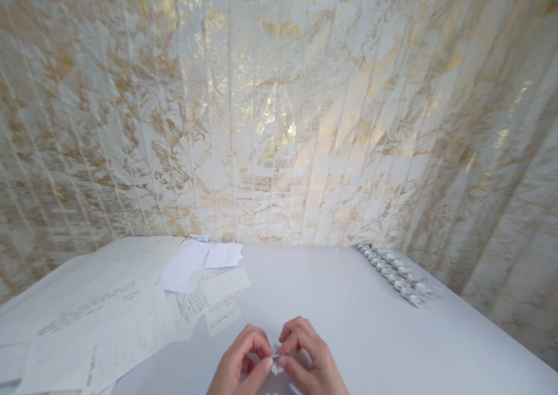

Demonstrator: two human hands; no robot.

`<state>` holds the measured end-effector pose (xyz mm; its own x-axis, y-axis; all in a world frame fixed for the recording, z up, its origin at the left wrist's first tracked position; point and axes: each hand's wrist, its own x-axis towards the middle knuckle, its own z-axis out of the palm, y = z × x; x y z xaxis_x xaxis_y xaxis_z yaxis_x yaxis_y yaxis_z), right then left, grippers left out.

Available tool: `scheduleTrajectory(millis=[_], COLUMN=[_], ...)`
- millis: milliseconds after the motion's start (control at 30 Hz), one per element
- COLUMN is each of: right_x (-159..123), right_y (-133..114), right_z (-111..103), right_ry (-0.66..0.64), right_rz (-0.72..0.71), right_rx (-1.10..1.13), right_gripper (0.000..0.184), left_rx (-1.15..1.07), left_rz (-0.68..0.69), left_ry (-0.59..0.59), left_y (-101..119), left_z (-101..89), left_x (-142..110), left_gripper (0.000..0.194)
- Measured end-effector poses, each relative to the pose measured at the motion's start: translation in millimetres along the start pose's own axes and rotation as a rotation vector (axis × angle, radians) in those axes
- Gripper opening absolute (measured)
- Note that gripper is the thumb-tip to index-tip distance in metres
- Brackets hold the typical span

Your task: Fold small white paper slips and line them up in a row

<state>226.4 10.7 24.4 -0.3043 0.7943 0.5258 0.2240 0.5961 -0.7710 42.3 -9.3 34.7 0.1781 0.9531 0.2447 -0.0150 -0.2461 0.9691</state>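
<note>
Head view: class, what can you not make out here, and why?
In the head view:
Small piece between the left hand and right hand: too small, partly covered by fingertips.
White bits nearest the viewer: cut off by the bottom edge.
Print on the papers: too blurred to read.
Contents of the silvery strips: blurred.

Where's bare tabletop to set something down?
Bare: the table between the papers and silvery strips; also right of the right hand, short of the strips. Crowded: the left, under papers, and between right hand and left hand, where white bits lie.
</note>
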Motion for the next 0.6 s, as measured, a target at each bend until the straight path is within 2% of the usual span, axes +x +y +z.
scheduleTrajectory(millis=[100,167,300,433,533,600], right_x=[-1,-3,-5,-6,-4,-5], right_y=[5,8,12,11,5,2], right_z=[4,7,9,8,10,13], right_ry=[0.019,0.011,-0.011,-0.041,-0.091,-0.108], right_rz=[0.241,0.333,0.347,0.350,0.325,0.315], right_rx=[0.201,0.267,0.296,0.303,0.233,0.183], right_gripper=[0.042,0.048,0.048,0.041,0.032,0.034], left_rx=[-0.125,-0.148,-0.165,-0.202,-0.158,-0.108], left_rz=[-0.042,-0.085,-0.131,-0.145,-0.114,-0.084], left_ry=[0.060,0.099,0.174,0.228,0.228,0.206], left_y=[2,6,14,13,9,7], left_z=[1.1,2.0,3.6,3.0,2.6,3.8], left_x=[1,0,-1,0,-1,-3], left_gripper=[0.044,0.046,0.047,0.048,0.047,0.045])
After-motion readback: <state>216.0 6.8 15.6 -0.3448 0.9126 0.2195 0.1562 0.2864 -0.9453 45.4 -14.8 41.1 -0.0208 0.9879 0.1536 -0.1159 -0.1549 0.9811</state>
